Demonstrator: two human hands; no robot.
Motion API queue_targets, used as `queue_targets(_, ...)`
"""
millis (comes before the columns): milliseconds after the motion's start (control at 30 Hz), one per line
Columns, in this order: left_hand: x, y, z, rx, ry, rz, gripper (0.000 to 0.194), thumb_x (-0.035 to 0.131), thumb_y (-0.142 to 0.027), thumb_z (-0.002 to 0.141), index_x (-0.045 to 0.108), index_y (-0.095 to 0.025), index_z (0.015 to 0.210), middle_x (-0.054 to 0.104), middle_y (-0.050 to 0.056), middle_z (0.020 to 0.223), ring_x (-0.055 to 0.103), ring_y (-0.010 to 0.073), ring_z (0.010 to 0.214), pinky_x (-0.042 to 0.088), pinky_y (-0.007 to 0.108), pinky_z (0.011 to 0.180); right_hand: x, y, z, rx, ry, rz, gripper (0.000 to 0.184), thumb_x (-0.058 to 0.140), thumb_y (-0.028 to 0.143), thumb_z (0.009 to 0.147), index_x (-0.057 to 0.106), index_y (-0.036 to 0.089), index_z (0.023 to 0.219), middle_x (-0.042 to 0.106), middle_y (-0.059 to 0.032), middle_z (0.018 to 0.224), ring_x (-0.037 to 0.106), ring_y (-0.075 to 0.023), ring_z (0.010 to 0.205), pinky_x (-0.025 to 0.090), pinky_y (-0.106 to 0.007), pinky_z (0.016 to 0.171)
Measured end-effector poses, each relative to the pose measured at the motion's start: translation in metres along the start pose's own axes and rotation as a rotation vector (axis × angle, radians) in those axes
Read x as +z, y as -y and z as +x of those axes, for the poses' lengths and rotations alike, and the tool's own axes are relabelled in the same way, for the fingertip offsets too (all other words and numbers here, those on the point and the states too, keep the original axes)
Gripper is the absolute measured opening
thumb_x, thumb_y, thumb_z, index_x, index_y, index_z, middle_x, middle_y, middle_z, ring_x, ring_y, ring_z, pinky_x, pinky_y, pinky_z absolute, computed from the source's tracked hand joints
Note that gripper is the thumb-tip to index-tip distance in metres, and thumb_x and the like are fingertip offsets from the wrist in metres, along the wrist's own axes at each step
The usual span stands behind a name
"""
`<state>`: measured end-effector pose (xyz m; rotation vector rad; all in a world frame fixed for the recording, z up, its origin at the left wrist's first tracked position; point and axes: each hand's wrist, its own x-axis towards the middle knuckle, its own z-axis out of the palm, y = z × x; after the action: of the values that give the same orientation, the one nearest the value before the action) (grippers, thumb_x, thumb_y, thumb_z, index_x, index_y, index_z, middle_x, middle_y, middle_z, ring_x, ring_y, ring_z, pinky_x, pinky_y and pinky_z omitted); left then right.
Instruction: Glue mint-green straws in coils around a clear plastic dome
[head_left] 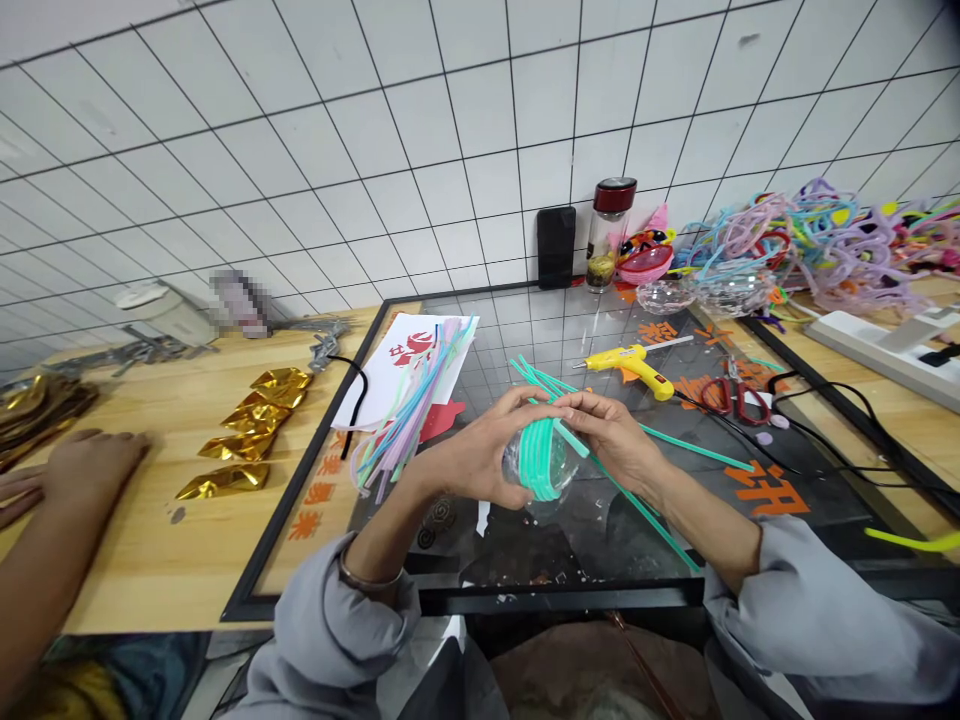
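My left hand (491, 440) is wrapped round a clear plastic ball (566, 462) banded with green strips (537, 462). At the ball's top right, my right hand (609, 428) pinches the end of a green strip (574, 440) against it. Loose green strips (660, 525) lie under and beside my hands on the dark glass panel (495, 350). A yellow glue gun (634, 368) rests just beyond my right hand, and red-handled scissors (739, 400) lie to its right.
White paper (375, 375) with pastel strips (412, 410) is at left. Folded gold pieces (259, 425) and a co-worker's hand (90, 465) are farther left. A phone (556, 248), a jar (606, 240) and tangled coloured strips (825, 240) stand along the wall. Black cables (855, 460) run at right, near a power strip (885, 350).
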<state>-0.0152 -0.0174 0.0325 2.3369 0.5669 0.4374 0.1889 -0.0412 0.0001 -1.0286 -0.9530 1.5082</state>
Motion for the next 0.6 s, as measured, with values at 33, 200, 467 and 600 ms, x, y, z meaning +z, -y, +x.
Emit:
queue_targets(33, -0.0004, -0.0006, 0.0005, 0.011, 0.001, 0.007, 0.099, 0.078, -0.016, 0.057, 0.037, -0.027, 0.146, 0.035, 0.014, 0.148, 0.029, 0.0375, 0.144, 0.029, 0.057, 0.119, 0.0, -0.0001, 0.0004, -0.001, 0.002, -0.004, 0.03, 0.084, 0.044, 0.059, 0.072, 0.022, 0.076, 0.061, 0.0041, 0.068, 0.046, -0.0121, 0.068, 0.033, -0.029, 0.069)
queue_targets(200, -0.0009, -0.0006, 0.0028, 0.091, -0.012, 0.023, 0.096, 0.075, -0.016, 0.059, 0.036, -0.026, 0.146, 0.04, 0.012, 0.152, 0.034, 0.0359, 0.143, 0.028, 0.058, 0.12, 0.0006, -0.0012, 0.0019, -0.009, 0.012, -0.015, 0.032, 0.083, 0.046, 0.059, 0.07, 0.021, 0.073, 0.061, 0.0027, 0.071, 0.046, -0.0123, 0.068, 0.034, -0.029, 0.068)
queue_targets(467, -0.0019, -0.0004, 0.0028, 0.067, -0.003, 0.01, 0.1, 0.078, -0.016, 0.059, 0.034, -0.024, 0.148, 0.036, 0.013, 0.155, 0.032, 0.035, 0.145, 0.027, 0.057, 0.121, 0.0003, -0.0052, 0.0049, -0.007, 0.0, 0.0, 0.032, 0.083, 0.047, 0.059, 0.07, 0.022, 0.074, 0.06, 0.0019, 0.071, 0.046, -0.0137, 0.07, 0.034, -0.029, 0.068)
queue_targets(600, -0.0022, 0.0025, 0.0022, 0.04, 0.0, -0.001, 0.099, 0.085, -0.028, 0.061, 0.036, -0.027, 0.147, 0.037, 0.013, 0.153, 0.027, 0.0368, 0.147, 0.027, 0.06, 0.12, -0.001, -0.0054, 0.0058, 0.009, 0.004, -0.004, 0.033, 0.083, 0.046, 0.058, 0.07, 0.022, 0.075, 0.061, 0.0022, 0.071, 0.046, -0.0133, 0.069, 0.034, -0.029, 0.068)
